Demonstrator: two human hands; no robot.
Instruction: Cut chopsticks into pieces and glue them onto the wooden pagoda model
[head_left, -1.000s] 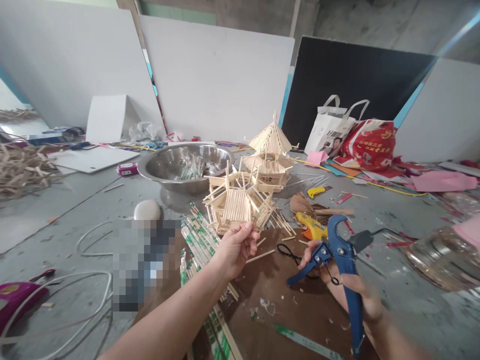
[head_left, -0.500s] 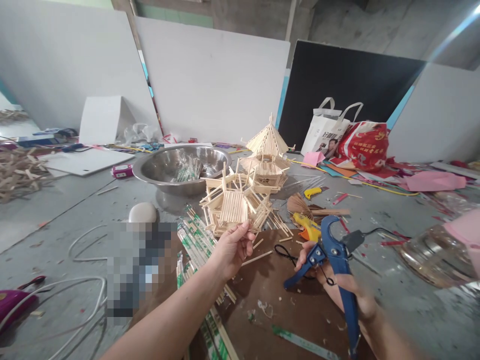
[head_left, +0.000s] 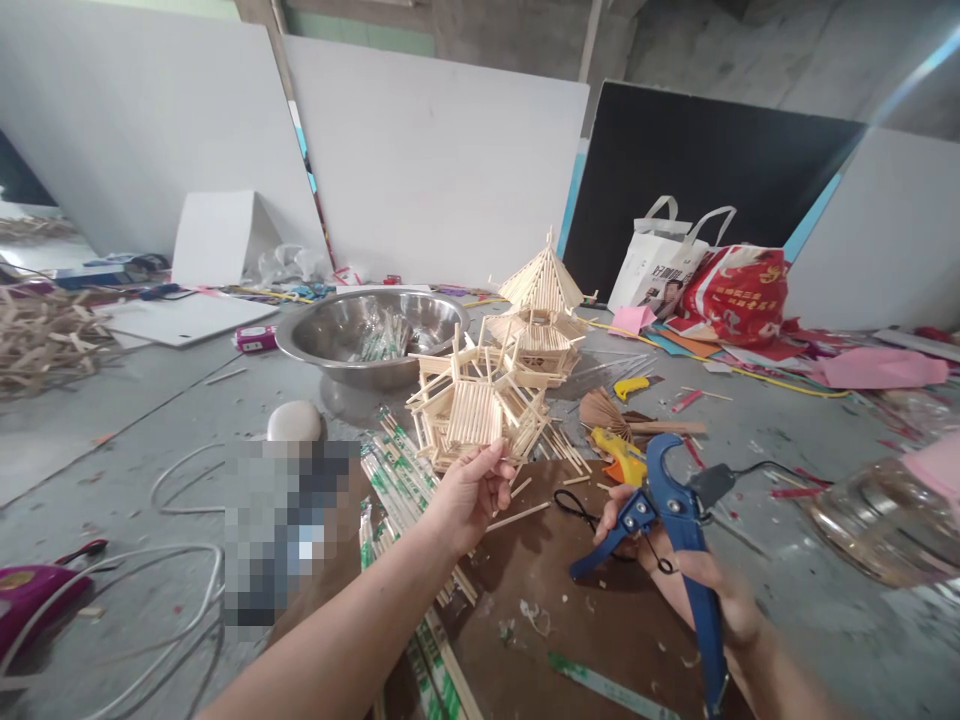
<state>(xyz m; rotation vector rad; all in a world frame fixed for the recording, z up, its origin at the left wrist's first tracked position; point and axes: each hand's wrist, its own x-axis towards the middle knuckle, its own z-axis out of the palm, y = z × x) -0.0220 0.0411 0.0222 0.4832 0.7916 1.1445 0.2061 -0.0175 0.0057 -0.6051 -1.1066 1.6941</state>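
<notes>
My left hand [head_left: 472, 490] is pinched at the lower edge of the front roof panel of a pavilion model [head_left: 474, 412] built from pale wooden sticks. Its fingertips hide whatever is between them. My right hand [head_left: 705, 575] grips a blue pipe cutter [head_left: 679, 510], its handles spread and its hooked jaw pointing up. Just behind the first model stands a second stick piece with a pointed roof [head_left: 541, 285]. Chopsticks in green-printed wrappers [head_left: 397, 470] lie left of my left hand. Several bare cut sticks [head_left: 566, 450] are scattered right of the model.
A steel basin [head_left: 300, 350] holding wrapped chopsticks stands behind left. Beyond the cutter lie a yellow glue gun [head_left: 619, 455] and a yellow utility knife [head_left: 634, 387]. A clear jar [head_left: 862, 525] lies at right, a white cable [head_left: 214, 570] at left. A brown board [head_left: 517, 580] is beneath my hands.
The whole view has shifted slightly, so everything sits a little further right. Both hands keep their grip and place relative to the model.
</notes>
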